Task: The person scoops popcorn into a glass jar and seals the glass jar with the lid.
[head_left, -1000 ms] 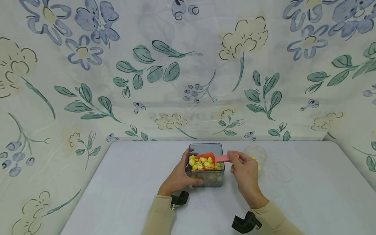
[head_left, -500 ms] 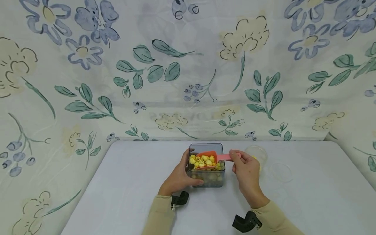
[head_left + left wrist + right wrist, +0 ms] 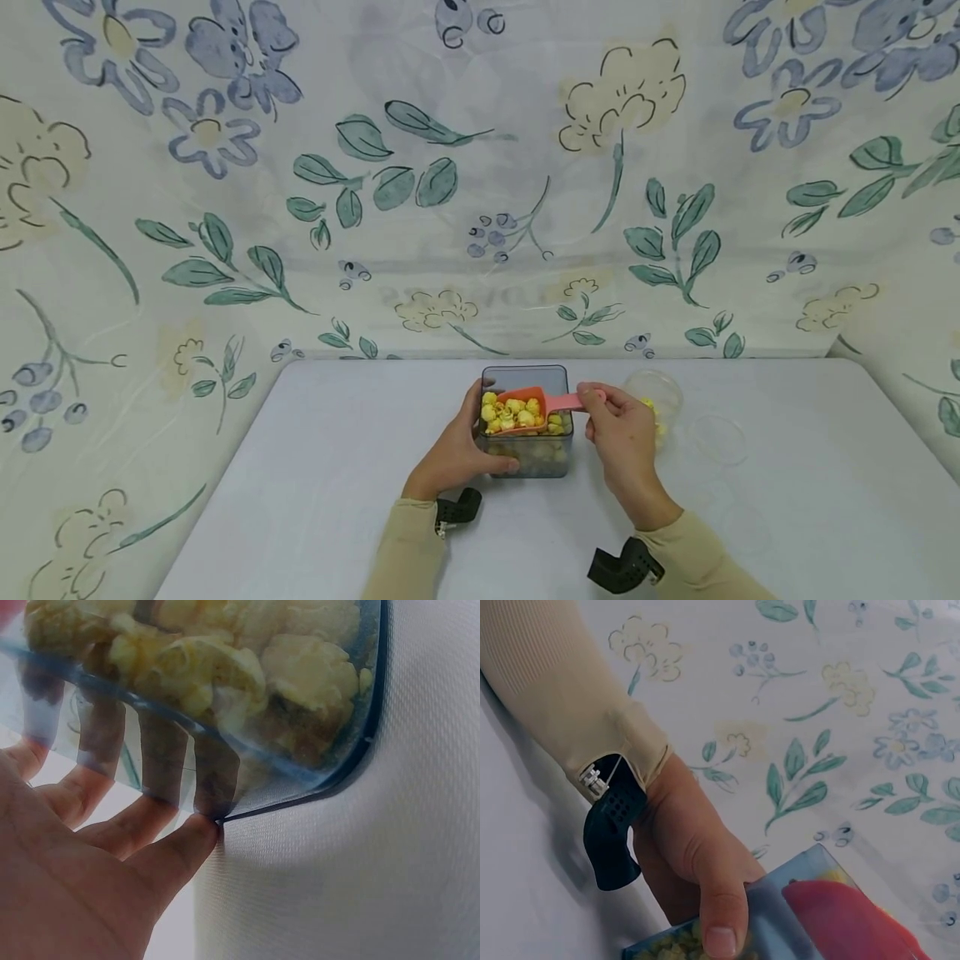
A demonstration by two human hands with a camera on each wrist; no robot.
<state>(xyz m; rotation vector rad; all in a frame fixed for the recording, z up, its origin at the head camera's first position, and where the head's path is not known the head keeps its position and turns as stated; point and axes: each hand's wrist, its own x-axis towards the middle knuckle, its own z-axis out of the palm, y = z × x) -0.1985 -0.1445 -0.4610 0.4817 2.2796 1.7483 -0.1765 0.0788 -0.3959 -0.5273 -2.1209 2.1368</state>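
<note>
A clear grey-tinted square container [image 3: 531, 463] stands on the table, partly filled with yellow popcorn [image 3: 180, 667]. My left hand [image 3: 453, 454] grips its left side, thumb at the front and fingers around the far side. In the left wrist view that hand [image 3: 82, 855] shows its fingertips through the clear wall. My right hand [image 3: 628, 446] pinches the pink handle of an orange-red scoop [image 3: 561, 403]. The scoop's bowl, heaped with popcorn, is inside the container mouth. The right wrist view shows the left hand's thumb and the scoop's blurred bowl [image 3: 847, 919]; the right hand is out of it.
Behind the right hand lies a clear round tub [image 3: 663, 385] with some popcorn, partly hidden. A clear round lid [image 3: 718, 440] is on the white table [image 3: 315, 500] to its right. A floral cloth [image 3: 480, 208] hangs at the back and sides.
My right hand and the loaded scoop shifted slightly right, then back left. The left hand and the container have stayed in place.
</note>
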